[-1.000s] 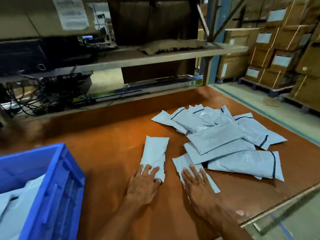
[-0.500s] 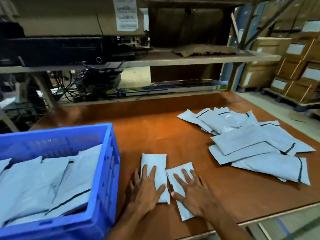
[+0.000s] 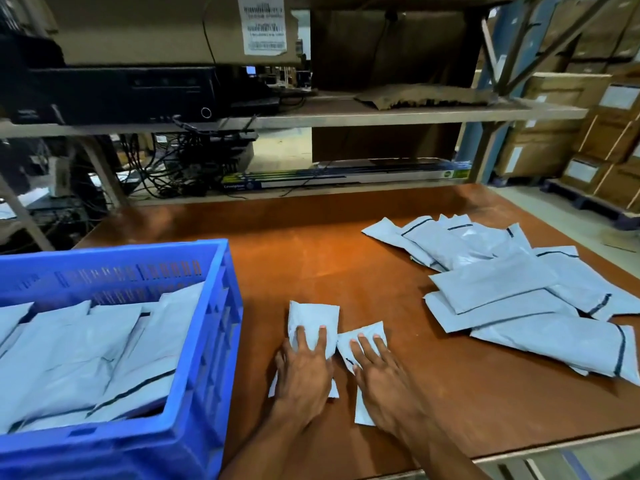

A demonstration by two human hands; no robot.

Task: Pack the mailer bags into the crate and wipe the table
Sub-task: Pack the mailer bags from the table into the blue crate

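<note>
Two small pale grey mailer bags lie side by side on the brown table [image 3: 311,265] near its front edge. My left hand [image 3: 304,372] presses flat on the left bag [image 3: 313,318], fingers straight. My right hand [image 3: 379,375] lies flat on the right bag [image 3: 363,336], which points a little to the right. A loose pile of several more mailer bags [image 3: 502,289] spreads over the right side of the table, apart from both hands. The blue plastic crate [image 3: 207,341] stands at the left with several mailer bags [image 3: 86,351] inside it.
A low shelf [image 3: 346,188] with a long flat box runs behind the table, and cables and black equipment [image 3: 114,95] sit at the back left. Stacked cardboard cartons [image 3: 595,140] stand on the floor to the right. The table's front edge [image 3: 554,448] runs near my right forearm.
Both hands have slid the two small bags left and toward the front edge, away from the pile. The view has swung left, so more of the crate shows.
</note>
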